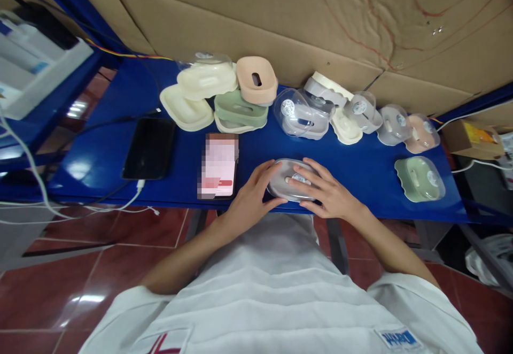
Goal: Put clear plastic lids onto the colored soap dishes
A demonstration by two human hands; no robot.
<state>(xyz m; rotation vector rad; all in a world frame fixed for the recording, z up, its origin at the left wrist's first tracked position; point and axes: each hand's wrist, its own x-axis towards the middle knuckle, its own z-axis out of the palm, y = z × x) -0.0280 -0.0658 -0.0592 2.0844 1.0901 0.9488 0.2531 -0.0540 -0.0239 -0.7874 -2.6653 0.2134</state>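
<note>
A grey soap dish (pixel 284 183) with a clear lid and a round label lies at the table's front edge, between my hands. My left hand (pixel 253 192) grips its left end, thumb along the near side and fingers over the far side. From the right, my right hand (pixel 329 189) holds the other end, its fingers lying across the lid and the thumb low on the near edge. Part of the label is covered by the right fingers. The dish's underside is hidden.
Behind lie soap dish parts: a cream tray (pixel 186 109), a green one (pixel 240 109), a peach one (pixel 256 78) and a clear lid (pixel 294 110). A lidded green dish (pixel 420 178) stands at right. Left are a lit phone (pixel 219 164), a dark tablet (pixel 149 148) and cables.
</note>
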